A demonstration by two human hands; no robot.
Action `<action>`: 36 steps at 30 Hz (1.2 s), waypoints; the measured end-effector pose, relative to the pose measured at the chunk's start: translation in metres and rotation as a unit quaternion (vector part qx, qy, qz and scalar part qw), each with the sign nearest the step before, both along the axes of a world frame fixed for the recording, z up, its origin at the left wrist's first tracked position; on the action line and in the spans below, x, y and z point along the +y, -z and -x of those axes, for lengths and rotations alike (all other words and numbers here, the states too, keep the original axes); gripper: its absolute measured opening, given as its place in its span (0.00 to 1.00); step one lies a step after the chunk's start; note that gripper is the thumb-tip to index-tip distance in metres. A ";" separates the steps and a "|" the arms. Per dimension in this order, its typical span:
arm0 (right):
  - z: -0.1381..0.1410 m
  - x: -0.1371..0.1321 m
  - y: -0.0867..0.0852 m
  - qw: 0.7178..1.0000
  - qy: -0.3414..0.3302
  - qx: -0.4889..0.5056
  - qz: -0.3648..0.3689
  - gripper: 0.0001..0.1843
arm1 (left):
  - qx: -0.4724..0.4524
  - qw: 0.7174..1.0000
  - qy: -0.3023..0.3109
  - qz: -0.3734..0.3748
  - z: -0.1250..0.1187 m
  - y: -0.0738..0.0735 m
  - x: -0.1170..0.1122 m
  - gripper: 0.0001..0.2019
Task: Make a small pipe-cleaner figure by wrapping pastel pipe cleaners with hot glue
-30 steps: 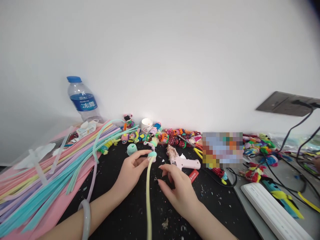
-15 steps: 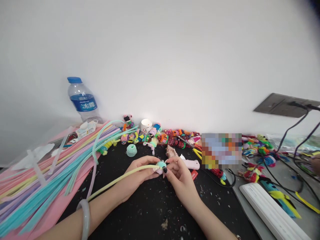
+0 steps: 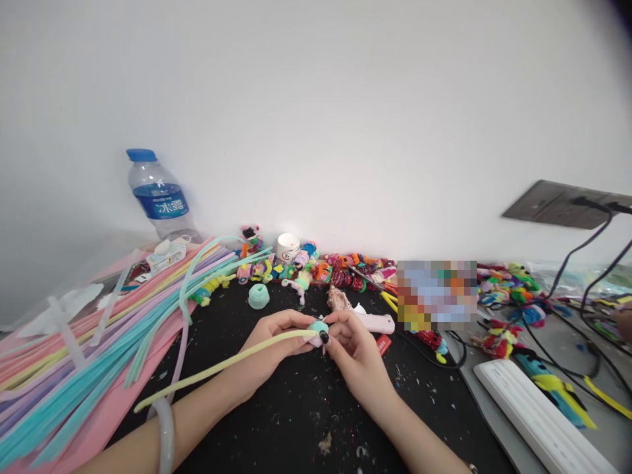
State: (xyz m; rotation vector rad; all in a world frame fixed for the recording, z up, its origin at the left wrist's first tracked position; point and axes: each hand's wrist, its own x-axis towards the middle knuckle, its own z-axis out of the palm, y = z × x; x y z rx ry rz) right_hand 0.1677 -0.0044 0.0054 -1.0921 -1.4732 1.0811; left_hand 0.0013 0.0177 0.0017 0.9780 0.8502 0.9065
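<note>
Between the fingertips of both hands is a small coiled pipe-cleaner piece (image 3: 318, 327), mint green on top and lilac below. My left hand (image 3: 279, 337) pinches its left side, and my right hand (image 3: 353, 337) grips its right side with thumb and fingers. A pale yellow pipe cleaner (image 3: 222, 360) runs from the piece over my left hand and forearm, its far end loose above the bracelet. Fingers partly cover the piece, so how the yellow strand joins it is hidden. A mint pipe-cleaner coil (image 3: 259, 296) sits on the black mat (image 3: 296, 415) beyond my left hand.
Loose pastel pipe cleaners (image 3: 113, 336) lie at left, near a water bottle (image 3: 160, 197). Several finished pipe-cleaner figures (image 3: 345, 271) and a paper cup (image 3: 288, 247) line the wall. A pink-handled tool (image 3: 378, 323) lies behind my right hand; a white power strip (image 3: 538, 415) and black cables are at right.
The loose end of the yellow pipe cleaner has swung toward the lower left, across my left forearm. Both hands stay nearly in place, still holding the coiled piece.
</note>
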 end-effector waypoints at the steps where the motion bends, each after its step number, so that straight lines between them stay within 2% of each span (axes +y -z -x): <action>1: 0.000 0.000 0.000 1.000 0.006 -0.004 -0.005 0.08 | 0.001 1.000 0.003 0.000 0.000 0.000 0.000 0.13; 4: -0.002 -0.001 0.002 1.000 0.014 -0.021 -0.017 0.07 | 0.010 1.000 0.009 -0.018 0.000 -0.001 -0.001 0.16; 12: -0.004 0.001 0.003 0.999 0.002 -0.043 -0.017 0.07 | -0.032 0.999 -0.005 0.004 0.000 -0.002 -0.002 0.09; 19: -0.003 -0.001 0.003 0.998 0.002 -0.060 -0.031 0.08 | -0.026 1.000 -0.004 0.003 0.000 -0.002 -0.002 0.09; 23: -0.009 0.000 0.000 0.988 0.010 -0.135 -0.073 0.10 | -0.034 0.999 -0.023 0.016 0.001 -0.001 -0.002 0.10; 26: -0.022 0.005 -0.005 0.954 0.080 -0.250 -0.143 0.15 | -0.047 0.997 -0.049 0.026 0.002 -0.001 0.000 0.10; 28: -0.032 0.009 -0.008 0.908 0.142 -0.352 -0.179 0.17 | -0.061 0.996 -0.062 0.034 0.003 0.000 0.001 0.12; 32: -0.045 0.016 -0.009 0.829 0.168 -0.519 -0.126 0.21 | -0.076 0.994 -0.063 0.044 0.005 0.003 0.003 0.14; 34: -0.047 0.016 -0.006 0.810 0.155 -0.556 -0.102 0.23 | -0.080 0.994 -0.061 0.047 0.005 0.004 0.003 0.13; 36: -0.049 0.016 -0.004 0.805 0.138 -0.570 -0.093 0.24 | -0.085 0.993 -0.060 0.050 0.006 0.004 0.004 0.13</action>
